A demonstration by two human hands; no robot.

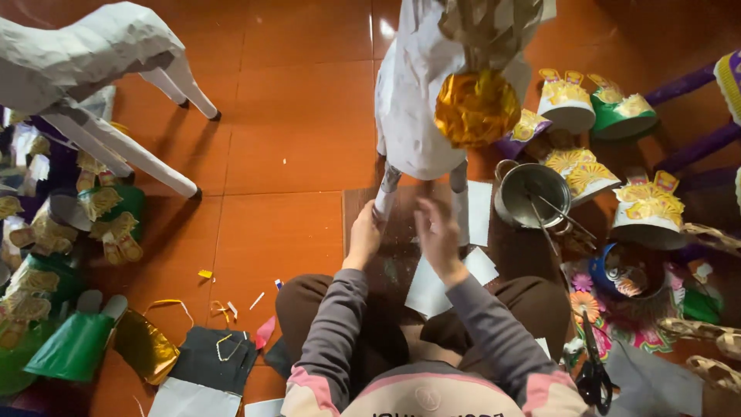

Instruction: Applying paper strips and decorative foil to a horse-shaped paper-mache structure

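Scissors (594, 378) by my knee; left hand (364, 235) grips white papier-mâché figure (421, 93) leg, right hand (438, 232) open alongside — figure could tip w/ loose grip.

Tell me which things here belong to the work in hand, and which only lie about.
In use:
- white paper-covered animal figure, its leg in the left hand
- right hand, beside the figure's other leg
- white paper sheets

Lying about:
- round metal pot
- black-handled scissors
- second white paper figure
- green foil bag
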